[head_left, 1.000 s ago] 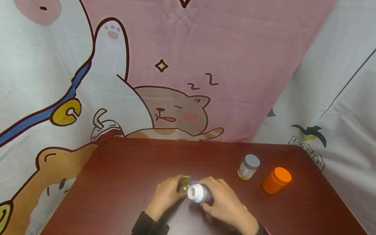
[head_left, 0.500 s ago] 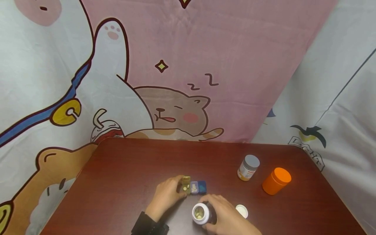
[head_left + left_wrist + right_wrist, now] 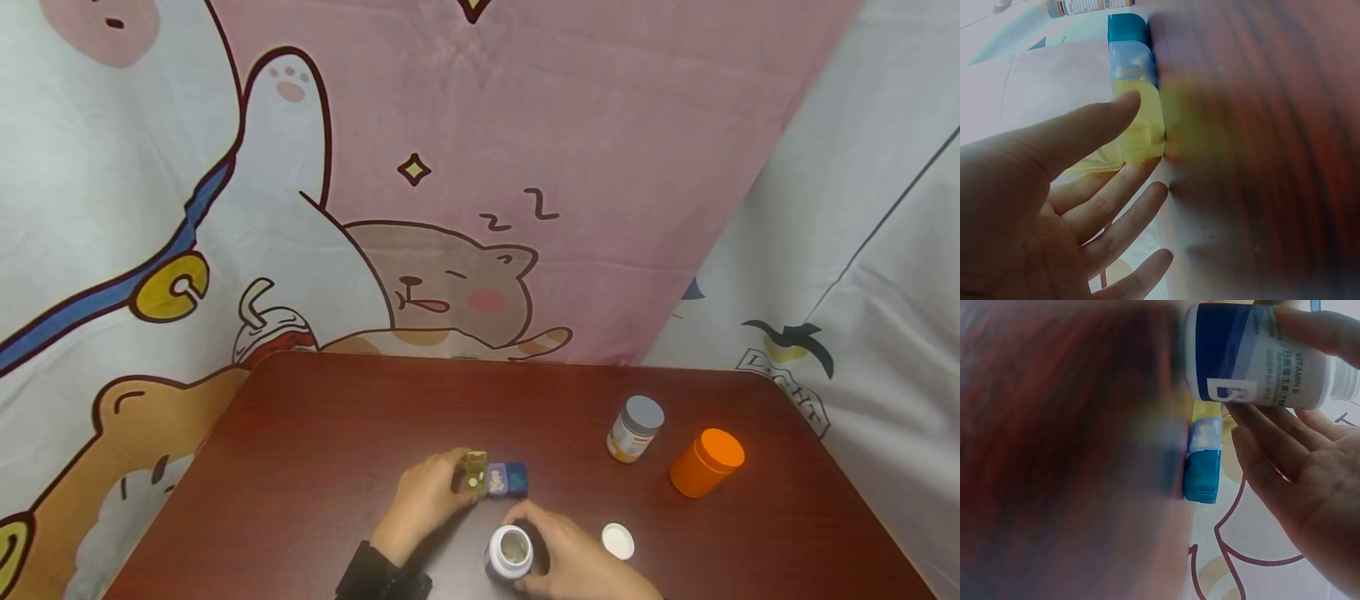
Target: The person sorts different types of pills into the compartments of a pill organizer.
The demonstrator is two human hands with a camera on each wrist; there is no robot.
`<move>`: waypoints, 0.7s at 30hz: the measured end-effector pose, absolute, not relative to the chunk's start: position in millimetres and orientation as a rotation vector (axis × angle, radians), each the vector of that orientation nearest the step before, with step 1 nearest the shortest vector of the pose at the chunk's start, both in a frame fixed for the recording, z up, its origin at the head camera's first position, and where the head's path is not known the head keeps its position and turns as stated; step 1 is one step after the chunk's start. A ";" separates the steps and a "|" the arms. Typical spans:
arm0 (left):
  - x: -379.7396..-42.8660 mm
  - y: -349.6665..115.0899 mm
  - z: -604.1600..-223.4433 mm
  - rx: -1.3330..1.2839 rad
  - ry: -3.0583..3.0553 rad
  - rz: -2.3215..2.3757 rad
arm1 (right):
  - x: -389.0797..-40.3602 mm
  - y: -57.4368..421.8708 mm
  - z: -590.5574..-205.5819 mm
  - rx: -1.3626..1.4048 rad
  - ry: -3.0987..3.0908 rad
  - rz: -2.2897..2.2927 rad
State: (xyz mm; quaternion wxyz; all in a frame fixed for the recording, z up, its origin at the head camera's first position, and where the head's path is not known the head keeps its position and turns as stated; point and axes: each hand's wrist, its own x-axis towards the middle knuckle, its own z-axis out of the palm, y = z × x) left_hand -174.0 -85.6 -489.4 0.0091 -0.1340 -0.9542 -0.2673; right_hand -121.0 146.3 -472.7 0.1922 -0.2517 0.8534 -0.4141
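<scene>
My left hand (image 3: 427, 493) pinches the yellow end of a small pill organizer (image 3: 1136, 62), thumb on one side and fingers on the other. Its yellow lid (image 3: 477, 457) stands raised, and pale tablets lie in that compartment. Whitish pills show in the middle, lilac compartment (image 3: 497, 479); the far end is dark blue. In front of the organizer, my right hand (image 3: 573, 554) holds an uncapped white and blue vitamin B bottle (image 3: 1254, 356) around its sides. The bottle (image 3: 511, 553) is upright, apparently on the table, and tablets are visible through its mouth.
A white cap (image 3: 618, 541) lies on the brown table (image 3: 337, 417) beside my right hand. Farther back on the right stand a grey-lidded jar (image 3: 634, 428) and an orange bottle (image 3: 707, 462). A printed cloth (image 3: 600, 167) hangs behind the table.
The bottle was tipped sideways at the organizer; my right hand has drawn it back toward me and turned it upright. The cap and blue compartment came into view. My left hand stays put.
</scene>
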 end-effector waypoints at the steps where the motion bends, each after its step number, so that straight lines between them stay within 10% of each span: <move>1: -173.8 -85.8 -489.6 -0.418 -2.979 -0.834 | -121.0 146.0 -473.3 -0.709 2.400 -1.152; 21: -153.1 -98.9 -477.6 -0.252 -2.970 -0.707 | -121.0 145.4 -473.4 -0.743 2.441 -0.996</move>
